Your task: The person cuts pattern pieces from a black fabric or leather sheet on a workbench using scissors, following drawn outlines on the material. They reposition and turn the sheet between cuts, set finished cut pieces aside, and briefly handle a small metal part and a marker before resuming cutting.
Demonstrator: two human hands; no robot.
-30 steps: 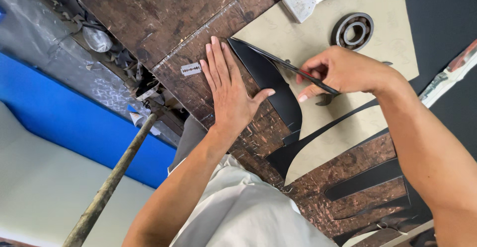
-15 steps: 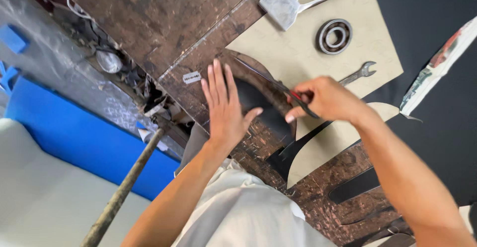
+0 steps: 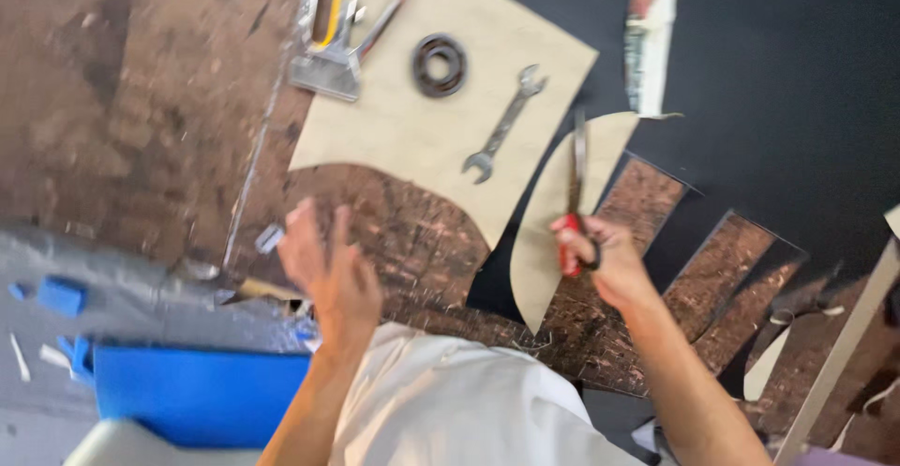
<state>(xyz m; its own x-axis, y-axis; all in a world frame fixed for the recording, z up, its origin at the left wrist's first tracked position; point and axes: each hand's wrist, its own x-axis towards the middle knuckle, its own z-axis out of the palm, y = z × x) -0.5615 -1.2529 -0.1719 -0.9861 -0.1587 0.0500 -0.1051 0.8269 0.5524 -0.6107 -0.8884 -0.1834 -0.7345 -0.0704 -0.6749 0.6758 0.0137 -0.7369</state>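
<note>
Your left hand (image 3: 323,264) has lifted off the black piece, fingers spread, holding nothing | right hand (image 3: 600,260) grips scissors (image 3: 574,199), blades up, just right of the spanner (image 3: 503,125) | cut appears finished.

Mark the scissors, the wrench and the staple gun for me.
scissors (image 3: 574,205): head view, on the blades above the red handle.
wrench (image 3: 506,125): head view, mid-shaft.
staple gun (image 3: 324,44): head view, on its metal body.

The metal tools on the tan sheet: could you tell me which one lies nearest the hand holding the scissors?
The open-ended wrench. It lies diagonally just left of the scissors in the right hand; the ring-shaped bearing and staple gun sit farther off.
</note>
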